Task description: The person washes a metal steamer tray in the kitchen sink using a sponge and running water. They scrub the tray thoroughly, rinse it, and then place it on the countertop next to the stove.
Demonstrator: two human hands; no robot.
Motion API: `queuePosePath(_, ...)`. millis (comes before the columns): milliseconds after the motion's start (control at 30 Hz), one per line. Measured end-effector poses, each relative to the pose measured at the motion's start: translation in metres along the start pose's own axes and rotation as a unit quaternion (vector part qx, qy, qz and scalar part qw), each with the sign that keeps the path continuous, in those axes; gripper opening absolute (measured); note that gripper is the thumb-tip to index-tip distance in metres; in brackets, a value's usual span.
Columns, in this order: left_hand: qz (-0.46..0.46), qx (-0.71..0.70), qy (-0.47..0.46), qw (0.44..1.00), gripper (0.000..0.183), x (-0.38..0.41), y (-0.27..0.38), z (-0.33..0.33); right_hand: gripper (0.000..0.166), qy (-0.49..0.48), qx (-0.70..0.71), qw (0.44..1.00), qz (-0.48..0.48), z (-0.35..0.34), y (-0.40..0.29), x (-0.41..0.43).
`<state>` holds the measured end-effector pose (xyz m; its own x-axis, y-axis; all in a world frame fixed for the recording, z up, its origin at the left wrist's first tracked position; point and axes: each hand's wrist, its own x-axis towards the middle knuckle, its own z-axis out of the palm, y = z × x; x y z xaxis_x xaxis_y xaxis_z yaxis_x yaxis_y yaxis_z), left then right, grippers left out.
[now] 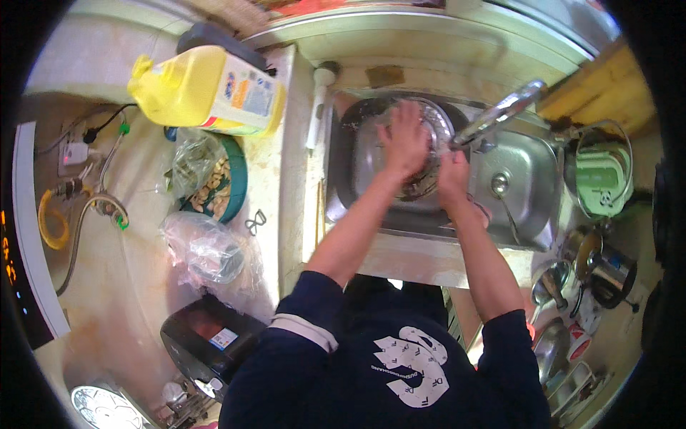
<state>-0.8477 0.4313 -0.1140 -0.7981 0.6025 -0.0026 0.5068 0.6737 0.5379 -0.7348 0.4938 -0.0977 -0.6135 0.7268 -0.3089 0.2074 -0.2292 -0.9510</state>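
Note:
In the left basin of a double stainless steel sink [343, 182] sits a round metal bowl [442, 120], wet and shiny. My left hand [405, 140] reaches over the bowl with its fingers spread; whether it touches something inside cannot be told. My right hand [453, 177] is at the bowl's right rim, just under the chrome faucet spout [490, 115], its fingers bent and partly hidden. A drain strainer [500, 183] shows in the right basin, with a thin dark utensil [509, 220] beside it.
Left of the sink stand a large yellow plastic jug [187, 88], a green basket [238, 177] with light brown pieces, plastic bags [209, 246] and a black appliance [209, 332]. On the right are a green container [603, 177], a metal pot [613, 279] and other cookware.

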Motion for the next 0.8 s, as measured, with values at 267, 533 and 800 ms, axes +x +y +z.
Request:
queuePosePath(267, 0.237, -0.108, -0.039, 0.965, 0.055, -0.061, 0.005, 0.018, 0.033, 0.102, 0.078, 0.992, 0.0, -0.009, 0.006, 0.012)
queuePosePath(533, -0.349, -0.575, -0.041, 0.739, 0.059, -0.086, -0.084, 0.019, 0.044, 0.109, 0.02, 0.993, 0.034, -0.027, -0.002, -0.039)
queuePosePath(800, -0.321, -0.581, -0.028, 0.747, 0.034, -0.076, -0.122, -0.031, 0.051, 0.021, -0.16, 0.983, 0.092, -0.079, -0.014, 0.051)
